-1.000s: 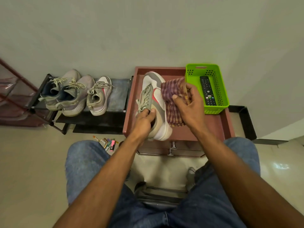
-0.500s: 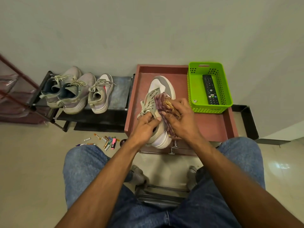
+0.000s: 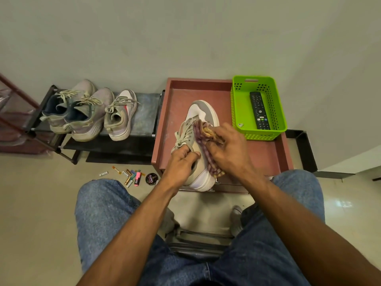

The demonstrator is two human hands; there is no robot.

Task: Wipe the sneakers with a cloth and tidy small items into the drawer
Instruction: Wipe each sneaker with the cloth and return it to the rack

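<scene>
A grey-and-white sneaker (image 3: 201,115) lies on top of the reddish drawer unit (image 3: 177,104), toe pointing away from me. My left hand (image 3: 181,164) grips it at the collar, fingers inside the opening. My right hand (image 3: 228,149) presses a bunched purple checked cloth (image 3: 203,141) against the shoe's right side. Three more sneakers (image 3: 88,112) stand on the low black rack (image 3: 144,112) to the left. Small items (image 3: 132,176) lie scattered on the floor: batteries, markers, a pink highlighter and a round polish tin (image 3: 151,178).
A green plastic basket (image 3: 239,108) holding a black remote (image 3: 259,110) sits on the unit's right side. The drawer front (image 3: 231,185) below the shoe looks shut. A dark red shelf frame (image 3: 12,112) stands far left. My knees frame the floor in front.
The sneaker has been laid flatter on the unit and turned. The cloth has gone from spread beside the shoe to bunched against its right side, sliding toward the heel.
</scene>
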